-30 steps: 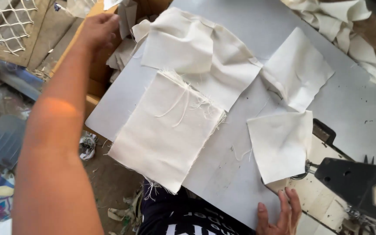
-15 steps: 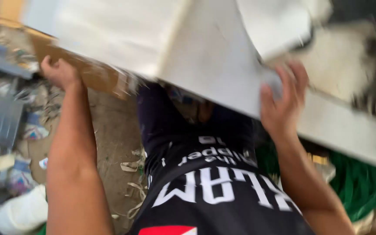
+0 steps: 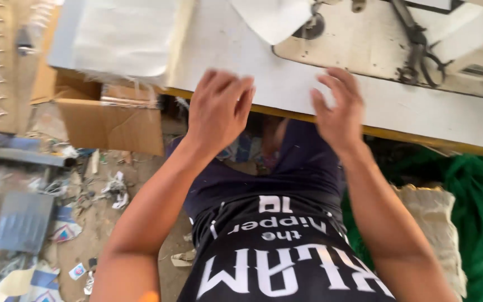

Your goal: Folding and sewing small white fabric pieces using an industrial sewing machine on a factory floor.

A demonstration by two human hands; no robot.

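Both hands now raised at table [image 3: 286,84] edge, fingers [image 3: 226,89] spread, holding nothing.

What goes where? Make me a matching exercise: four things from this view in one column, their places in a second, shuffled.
1. left hand
2. scissors
3. cardboard box
4. green netting

a. under the table's left end
b. lying on the sewing machine bed
c. raised over the table's near edge, fingers up
d. below the table, at right

Pairs: 1-c, 2-b, 3-a, 4-d
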